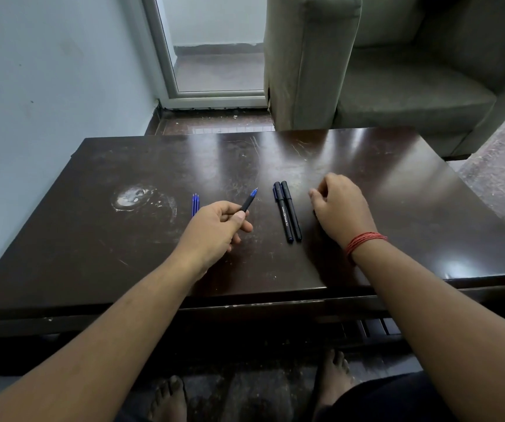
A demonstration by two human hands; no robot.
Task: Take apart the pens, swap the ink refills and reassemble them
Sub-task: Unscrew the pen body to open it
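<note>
- Left hand [214,226]: fingers curled round an uncapped pen [249,203], thumb pressing on the black barrel. Blue tip points up and away from the person, tilted right. Pen is lifted off the tabletop [367,184].
- Right hand [341,205]: palm down on the tabletop, just right of the capped pens. Fingers are curled under; there is a dark bit at the thumb side, but I can't tell if it holds anything.
- Two capped pens [287,212]: lying side by side, touching, between the two hands. Caps at the far end. The left one has white lettering on the barrel and blue ends.
- Blue refills [195,205]: small bundle lying flat, parallel, just left of the left hand, tips pointing away. Near ends are hidden behind the hand.
- Tabletop: dark, glossy, scratched, with a whitish round stain [135,198] left of the refills.
- Red thread band [364,241] on the right wrist.
- Grey armchair [382,71] beyond the far edge, a door frame to its left. Bare feet on the floor under the near edge.
</note>
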